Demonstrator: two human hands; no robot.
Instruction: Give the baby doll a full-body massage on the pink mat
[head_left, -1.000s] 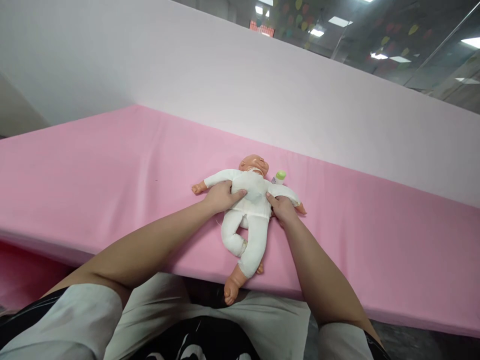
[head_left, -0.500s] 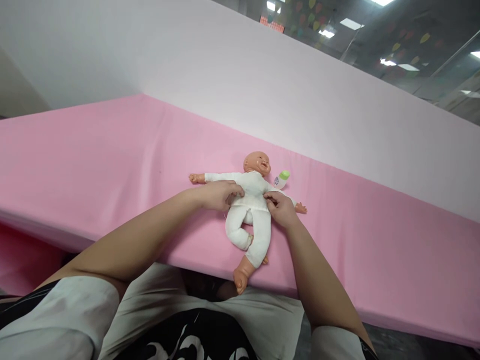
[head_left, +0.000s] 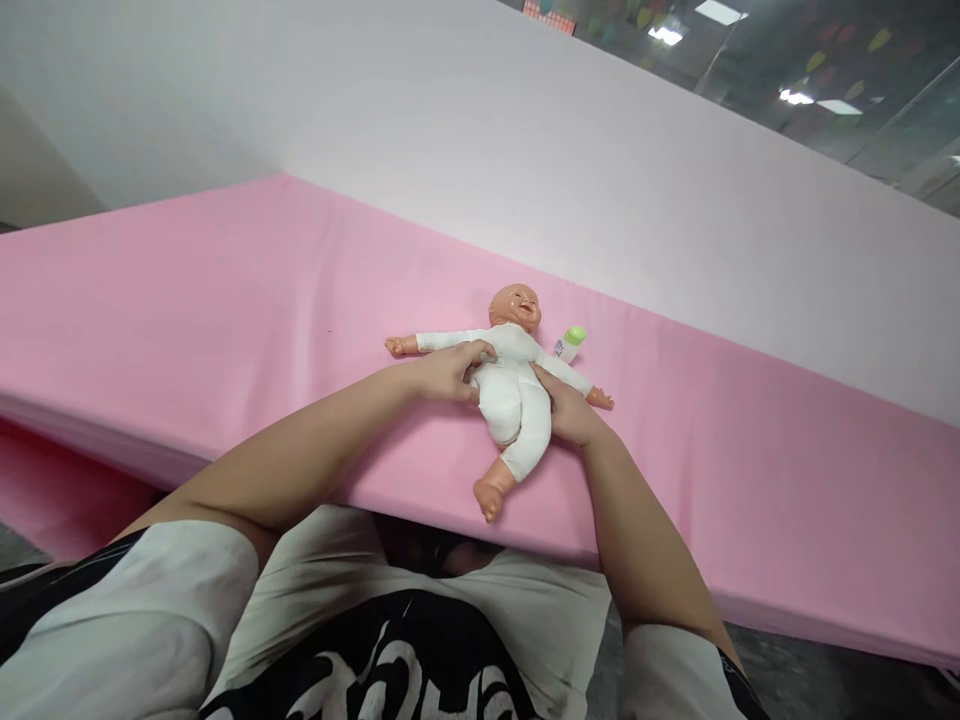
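Note:
A baby doll with a white cloth body lies face up on the pink-covered table, head away from me and arms spread wide. My left hand curls around its side at the waist, thumb lower and fingers over the belly. On the opposite side my right hand is wrapped against the hip, its fingers partly hidden behind the body. One leg points toward me with its bare foot near the table edge; the other is folded, its foot hidden. Beside the doll's shoulder lies a small bottle with a green cap.
The pink table cover spreads to both sides and drops at the front edge near my lap. A pale wall rises right behind the table. Glass with ceiling lights showing in it fills the top right.
Both hands have closed in around the doll's sides. Its hips and legs have shifted up and to the right, and one leg is now folded closer to the body.

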